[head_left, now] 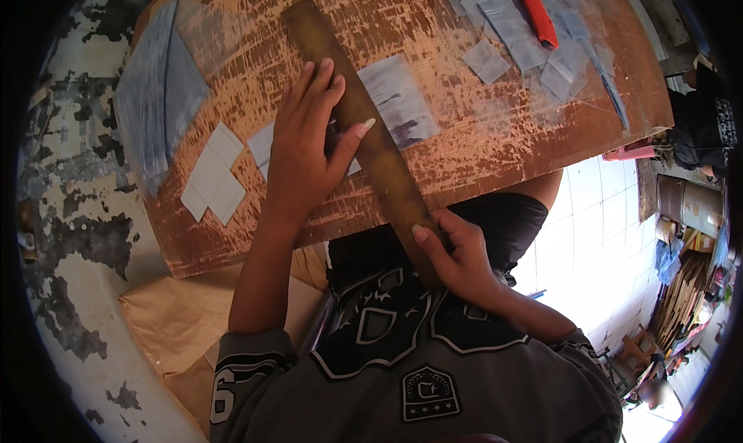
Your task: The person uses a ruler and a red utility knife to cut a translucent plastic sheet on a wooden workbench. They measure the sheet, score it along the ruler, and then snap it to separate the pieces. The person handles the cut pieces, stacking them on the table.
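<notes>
A long, flat brown straightedge [379, 152] lies slantwise over the worn board, its near end reaching past the edge toward my lap. My left hand [306, 137] rests on it with fingers stretched out and the thumb on its top face. Around the near end, my right hand [464, 257] is closed, thumb on top. A pale sheet [402, 98] with dark smudges lies under or against the straightedge; a whitish piece [261, 149] shows left of my left hand, partly hidden. Farther left are white cut pieces [213, 176] with straight edges.
Clear plastic sheets [162, 94] lie at the scuffed tabletop's [340, 218] left. Small clear squares [487, 60] and a red-handled tool [535, 13] are at the far right. Brown paper [186, 311] sits below, beside a peeling wall [77, 234]. Another person [656, 396] is at lower right.
</notes>
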`<state>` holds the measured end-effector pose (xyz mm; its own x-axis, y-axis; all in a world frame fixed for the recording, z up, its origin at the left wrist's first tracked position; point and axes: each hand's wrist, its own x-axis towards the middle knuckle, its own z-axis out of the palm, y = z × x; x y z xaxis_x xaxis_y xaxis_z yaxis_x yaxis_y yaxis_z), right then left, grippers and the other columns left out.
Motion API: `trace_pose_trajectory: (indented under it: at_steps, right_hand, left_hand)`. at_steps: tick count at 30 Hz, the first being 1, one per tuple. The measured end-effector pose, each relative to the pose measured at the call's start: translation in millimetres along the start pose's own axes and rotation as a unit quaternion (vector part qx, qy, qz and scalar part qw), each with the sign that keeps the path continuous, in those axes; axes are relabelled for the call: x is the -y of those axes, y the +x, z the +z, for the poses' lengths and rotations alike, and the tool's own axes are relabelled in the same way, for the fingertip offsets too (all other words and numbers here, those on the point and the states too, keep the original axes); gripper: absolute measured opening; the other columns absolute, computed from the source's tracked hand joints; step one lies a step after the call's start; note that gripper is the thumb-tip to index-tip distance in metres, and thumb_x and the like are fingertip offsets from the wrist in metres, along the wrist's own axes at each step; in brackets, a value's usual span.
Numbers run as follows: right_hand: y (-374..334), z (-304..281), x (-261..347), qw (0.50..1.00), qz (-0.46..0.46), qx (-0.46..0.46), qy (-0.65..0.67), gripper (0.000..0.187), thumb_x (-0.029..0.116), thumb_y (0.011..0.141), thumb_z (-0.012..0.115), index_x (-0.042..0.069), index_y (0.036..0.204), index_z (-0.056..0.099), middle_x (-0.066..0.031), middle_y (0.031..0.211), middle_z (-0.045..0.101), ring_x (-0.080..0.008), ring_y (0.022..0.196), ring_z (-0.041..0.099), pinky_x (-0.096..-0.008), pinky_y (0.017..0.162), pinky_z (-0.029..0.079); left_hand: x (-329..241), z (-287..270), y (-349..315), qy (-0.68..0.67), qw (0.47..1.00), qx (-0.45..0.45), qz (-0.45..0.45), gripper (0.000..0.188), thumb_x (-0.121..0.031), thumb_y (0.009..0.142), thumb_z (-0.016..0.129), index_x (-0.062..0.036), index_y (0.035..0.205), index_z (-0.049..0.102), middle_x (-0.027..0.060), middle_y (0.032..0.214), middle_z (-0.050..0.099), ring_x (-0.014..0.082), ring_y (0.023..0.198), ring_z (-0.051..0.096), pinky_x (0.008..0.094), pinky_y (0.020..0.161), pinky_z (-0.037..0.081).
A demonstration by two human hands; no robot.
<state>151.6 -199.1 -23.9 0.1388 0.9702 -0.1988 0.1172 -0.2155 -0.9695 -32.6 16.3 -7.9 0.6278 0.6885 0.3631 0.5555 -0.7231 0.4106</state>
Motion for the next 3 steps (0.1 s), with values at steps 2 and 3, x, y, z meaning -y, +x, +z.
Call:
trace_pose_trajectory:
  at_steps: [2, 3]
  right_hand:
    - [0.0, -1.3, 0.8, 1.000, 0.003, 0.003, -0.007, 0.022, 0.020, 0.107, 0.072, -0.001, 0.108, 0.069, -0.0155, 0.083, 0.069, -0.0264, 0.071, 0.066, -0.0366, 0.068, 0.052]
    - [-0.5, -1.3, -0.4, 1.000, 0.005, 0.004, -0.002, 0.022, 0.021, 0.107, 0.072, -0.001, 0.110, 0.069, -0.0157, 0.085, 0.069, -0.0271, 0.073, 0.067, -0.0370, 0.068, 0.052]
  left_hand:
    - [0.6, -0.4, -0.5, -0.001, 1.000, 0.002, 0.000, 0.056, -0.028, 0.100, 0.078, -0.0014, 0.147, 0.063, 0.0213, 0.164, 0.054, 0.0428, 0.158, 0.043, 0.0561, 0.128, 0.035]
    - [0.9, -0.5, -1.1, -0.002, 1.000, 0.003, -0.001, 0.056, -0.027, 0.101, 0.078, -0.0025, 0.149, 0.063, 0.0201, 0.165, 0.054, 0.0420, 0.159, 0.042, 0.0551, 0.129, 0.035]
